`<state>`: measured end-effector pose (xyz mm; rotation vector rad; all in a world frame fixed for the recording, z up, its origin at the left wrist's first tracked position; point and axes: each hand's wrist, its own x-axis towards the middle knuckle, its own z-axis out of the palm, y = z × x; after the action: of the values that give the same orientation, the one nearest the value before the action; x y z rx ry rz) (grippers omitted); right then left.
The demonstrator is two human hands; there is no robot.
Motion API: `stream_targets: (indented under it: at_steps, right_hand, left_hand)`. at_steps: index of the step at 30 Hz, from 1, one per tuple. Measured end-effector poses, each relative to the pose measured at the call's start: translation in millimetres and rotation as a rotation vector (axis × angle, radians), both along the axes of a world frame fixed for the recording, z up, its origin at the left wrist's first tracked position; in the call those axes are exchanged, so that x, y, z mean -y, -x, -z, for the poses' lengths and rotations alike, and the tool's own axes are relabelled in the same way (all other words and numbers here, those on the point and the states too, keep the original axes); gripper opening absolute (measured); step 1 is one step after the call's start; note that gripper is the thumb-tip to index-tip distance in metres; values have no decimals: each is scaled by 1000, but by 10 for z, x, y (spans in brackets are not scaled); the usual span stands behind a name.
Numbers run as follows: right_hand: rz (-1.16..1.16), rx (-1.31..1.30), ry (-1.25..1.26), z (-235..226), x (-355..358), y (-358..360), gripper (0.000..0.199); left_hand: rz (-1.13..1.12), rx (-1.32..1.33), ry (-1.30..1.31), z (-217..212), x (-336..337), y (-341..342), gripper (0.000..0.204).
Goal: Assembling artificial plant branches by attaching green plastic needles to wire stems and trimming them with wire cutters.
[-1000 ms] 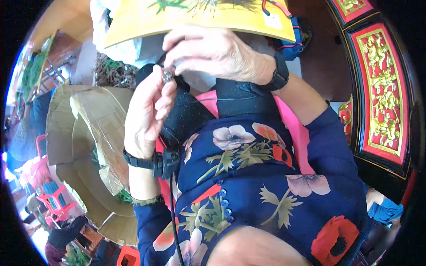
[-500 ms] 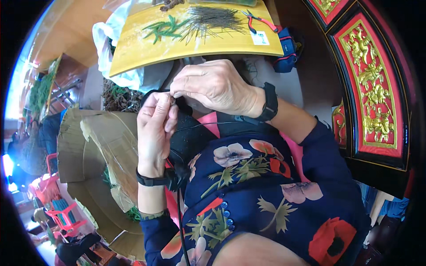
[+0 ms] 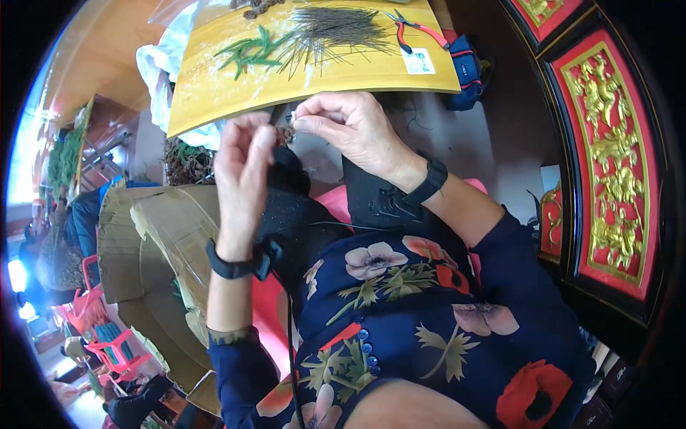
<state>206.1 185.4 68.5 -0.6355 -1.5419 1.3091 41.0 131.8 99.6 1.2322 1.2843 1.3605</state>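
Just in front of the table's near edge, my left hand [image 3: 244,154] is raised with its fingers curled. A small brown pine cone [image 3: 284,136] shows at its fingertips, partly covered by them. Close by on the right, my right hand [image 3: 361,132] pinches thumb and forefinger together; a tiny bit shows at the tips, too small to name. On the yellow board [image 3: 207,100] lie a green artificial sprig [image 3: 250,51], a heap of thin dark wires [image 3: 336,30] and pliers with red and black handles [image 3: 414,32].
An open cardboard box [image 3: 161,243] stands at my left. Behind it are a white plastic bag [image 3: 158,61] and a pile of brown pine cones [image 3: 189,161]. A blue pouch [image 3: 466,75] lies beyond the board's right edge. Carved red-and-gold panels [image 3: 607,157] rise on the right.
My hands have drawn apart from their meeting point, the left going left and the right slightly right. More of the pine cone shows now. The view has shifted slightly.
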Motion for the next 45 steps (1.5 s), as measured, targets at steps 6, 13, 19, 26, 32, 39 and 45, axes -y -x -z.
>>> stream_targets:
  at_steps: [6,13,19,26,32,39,45]
  right_hand:
    - [-47,131,155,150,-296,-84,11]
    - [-100,228,231,252,-564,-123,11]
    - [-65,239,185,207,-662,-88,10]
    - [-70,247,200,165,-398,54,9]
    - [-92,148,205,247,-258,144,9]
    - [-209,179,-100,-166,-43,90,10]
    - [-330,258,-129,-361,385,225,12]
  left_hand:
    - [-79,-1028,-198,141,-1336,487,23]
    - [-58,-1447,-329,560,-2357,686,21]
    - [-227,-1049,-342,280,-2530,903,15]
    - [-168,169,-177,40,-1872,1265,12]
    - [-65,696,46,188,-823,1213,13]
    - [-61,817,242,114,229,925,16]
    - [172,1028,285,143,724,816,22]
